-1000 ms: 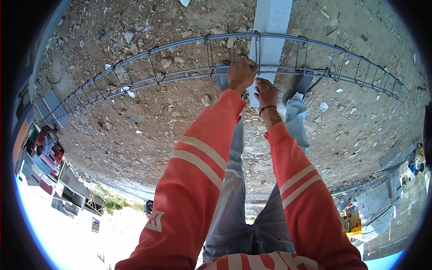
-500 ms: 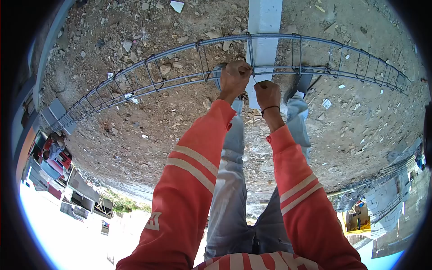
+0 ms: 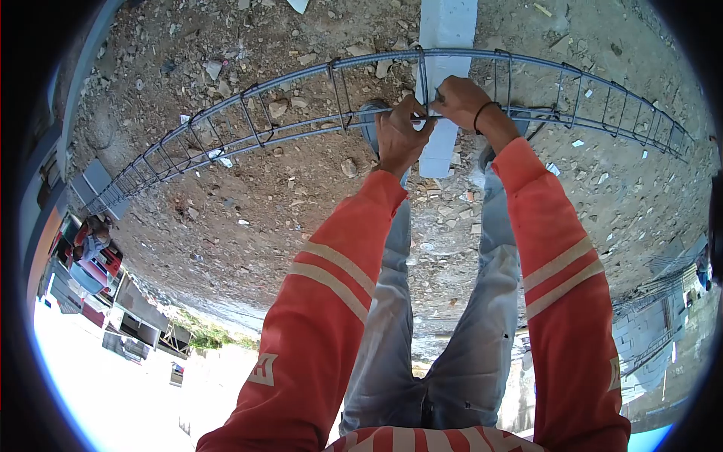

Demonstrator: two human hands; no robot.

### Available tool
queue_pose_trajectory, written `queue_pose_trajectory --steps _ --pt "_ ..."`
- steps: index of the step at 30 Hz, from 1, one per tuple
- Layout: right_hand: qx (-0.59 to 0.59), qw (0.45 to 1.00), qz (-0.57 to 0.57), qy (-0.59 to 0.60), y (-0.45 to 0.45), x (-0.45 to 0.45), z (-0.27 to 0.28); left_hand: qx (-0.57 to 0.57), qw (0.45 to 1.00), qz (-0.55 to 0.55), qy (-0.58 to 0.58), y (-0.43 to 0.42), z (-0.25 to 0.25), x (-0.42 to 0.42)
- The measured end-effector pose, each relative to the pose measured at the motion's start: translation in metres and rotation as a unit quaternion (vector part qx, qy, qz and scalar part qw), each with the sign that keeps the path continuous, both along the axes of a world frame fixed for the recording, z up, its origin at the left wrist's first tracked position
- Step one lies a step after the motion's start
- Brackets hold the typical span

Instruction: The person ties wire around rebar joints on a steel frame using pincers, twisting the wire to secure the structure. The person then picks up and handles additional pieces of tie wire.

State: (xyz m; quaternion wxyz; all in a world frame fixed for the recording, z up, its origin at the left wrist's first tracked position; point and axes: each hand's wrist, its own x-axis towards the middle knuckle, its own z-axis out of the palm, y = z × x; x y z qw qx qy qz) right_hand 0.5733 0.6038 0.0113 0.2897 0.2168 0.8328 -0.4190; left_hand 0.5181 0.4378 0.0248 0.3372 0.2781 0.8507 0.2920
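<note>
Left hand [image 3: 401, 137] and right hand [image 3: 461, 102] at rebar cage [image 3: 380, 57], upper centre, fingers [image 3: 409, 106] bent, grip impossible to tell, sweatshirt lettering [image 3: 435, 440] cropped along bottom edge.

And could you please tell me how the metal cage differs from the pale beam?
The metal cage is open and ladder-like; the pale beam shows a solid surface. The metal cage runs sideways across the view, the pale beam up and down. Both are long and narrow.
</note>
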Motion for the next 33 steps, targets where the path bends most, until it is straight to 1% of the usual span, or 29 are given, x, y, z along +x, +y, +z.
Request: queue_pose_trajectory --steps 1,2,4,5,6,7,8,9,11,12,14,15,16,17,18,19,20,21,23,24,26,28,30,31,32,33 --pt "-0.005 0.999 0.000 -0.048 0.005 -0.001 -0.006 -0.003 1.000 0.002 0.002 0.000 0.000 0.003" --pt "-0.008 0.999 0.003 -0.045 0.009 0.001 -0.010 0.001 1.000 0.020 -0.012 -0.001 0.000 0.004" --pt "-0.036 0.993 -0.099 -0.057 0.011 0.006 -0.018 0.005 0.999 0.039 -0.023 -0.002 0.000 0.003" --pt "0.009 0.987 -0.146 -0.064 0.006 0.011 -0.021 -0.003 0.999 0.041 -0.004 -0.001 0.000 0.005" --pt "0.012 0.987 -0.144 -0.065 -0.001 0.013 -0.016 -0.010 0.999 0.041 0.013 0.001 0.000 0.006" --pt "0.089 0.980 -0.179 0.006 -0.010 0.016 -0.010 -0.007 0.999 0.042 0.011 0.001 -0.002 0.007" --pt "0.165 0.961 -0.210 0.078 -0.016 0.019 -0.004 -0.018 0.998 0.053 -0.020 0.001 -0.004 0.007" --pt "0.167 0.960 -0.209 0.077 -0.019 0.024 -0.003 -0.030 0.996 0.063 -0.052 0.001 -0.005 0.006" --pt "0.172 0.957 -0.099 0.210 -0.024 0.033 -0.005 -0.022 0.998 0.056 -0.035 0.001 -0.005 0.005" --pt "0.173 0.957 -0.098 0.210 -0.026 0.036 -0.008 -0.016 0.999 0.047 -0.019 0.001 -0.005 0.006" --pt "0.148 0.981 -0.082 0.092 -0.030 0.044 -0.013 -0.024 0.998 0.047 -0.023 0.002 -0.007 0.007" --pt "0.148 0.981 -0.081 0.091 -0.027 0.042 -0.011 -0.031 0.998 0.046 -0.026 0.002 -0.009 0.007" --pt "0.117 0.991 -0.058 0.040 -0.021 0.036 -0.011 -0.031 0.998 0.046 -0.026 0.003 -0.011 0.006" --pt "0.086 0.996 -0.035 -0.011 -0.016 0.031 -0.011 -0.060 0.997 0.027 -0.039 0.003 -0.012 0.004" --pt "0.086 0.996 -0.037 -0.011 -0.014 0.029 -0.012 -0.089 0.995 0.008 -0.052 0.003 -0.010 0.001" --pt "0.118 0.993 0.026 0.013 -0.012 0.026 -0.012 -0.090 0.995 0.007 -0.052 0.004 -0.007 -0.002" --pt "0.151 0.984 0.089 0.037 -0.008 0.024 -0.012 -0.118 0.989 0.002 -0.087 0.007 -0.005 -0.005" --pt "0.153 0.984 0.088 0.037 -0.005 0.023 -0.017 -0.147 0.982 -0.001 -0.123 0.008 -0.005 -0.006" --pt "0.031 0.995 0.093 0.006 0.001 0.020 -0.025 -0.146 0.983 -0.009 -0.111 0.008 -0.009 -0.007" --pt "0.031 0.995 0.093 0.006 0.002 0.017 -0.021 -0.148 0.984 -0.014 -0.099 0.008 -0.009 -0.008" --pt "-0.017 0.993 0.102 -0.057 0.006 0.012 -0.013 -0.141 0.986 -0.018 -0.085 0.007 -0.010 -0.008" --pt "-0.033 0.993 0.105 -0.039 0.010 0.017 -0.014 -0.135 0.988 -0.023 -0.072 0.010 -0.008 -0.010" --pt "-0.048 0.993 0.106 -0.021 0.009 0.020 -0.012 -0.175 0.974 -0.029 -0.141 0.011 -0.008 -0.013" --pt "-0.017 0.995 0.095 -0.007 0.004 0.021 -0.010 -0.176 0.974 -0.031 -0.141 0.011 -0.008 -0.012" --pt "0.015 0.996 0.084 0.008 -0.001 0.024 -0.006 -0.154 0.979 -0.026 -0.130 0.011 -0.008 -0.011" --pt "0.015 0.996 0.083 0.008 -0.009 0.030 -0.004 -0.131 0.984 -0.021 -0.119 0.011 -0.009 -0.010"
